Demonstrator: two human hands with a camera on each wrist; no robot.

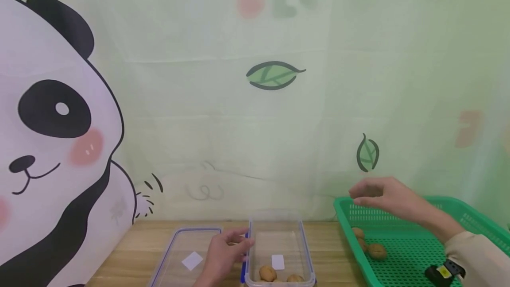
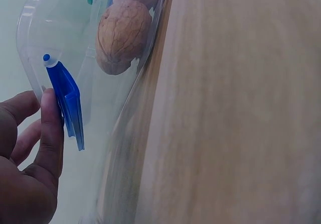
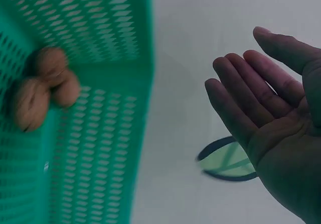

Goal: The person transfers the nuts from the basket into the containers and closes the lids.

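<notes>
Clear box (image 1: 276, 245): long axis running away from the person, walnuts (image 1: 268, 273) at its near end
Left hand (image 1: 225, 254): pinches the box's left rim by a blue latch (image 2: 68, 91)
Right hand (image 1: 380, 194): empty, fingers loose, right of the box
Basket walnuts (image 1: 376, 251): right of the box, nearer the right hand

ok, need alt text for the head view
A person's left hand touches the left edge of a clear box with walnuts in its near end, while the open right hand is raised at a green basket holding more walnuts. A blue-edged lid lies left of the box on a wooden table, before a pale green panda-print backdrop.
</notes>
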